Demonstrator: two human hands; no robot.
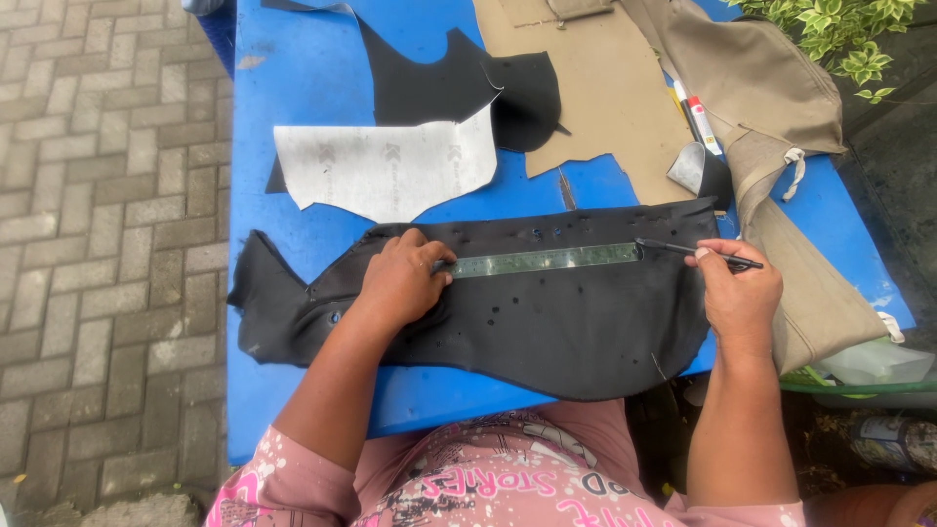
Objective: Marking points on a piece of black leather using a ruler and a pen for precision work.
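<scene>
A large black sheet of material (547, 322) with small punched holes lies flat across the blue table (312, 78). A clear green ruler (547, 260) rests on it, running left to right. My left hand (402, 281) presses flat on the ruler's left end and the black sheet. My right hand (737, 293) grips a thin black pen (698, 252) whose tip touches the right end of the ruler.
A white pattern piece (386, 171) lies behind, over another black cut piece (459, 83). Tan sheets (595, 78) and a tan bag (771, 98) occupy the back right, with markers (698, 117) beside them. Brick paving (107, 244) lies left; green leaves (849, 34) far right.
</scene>
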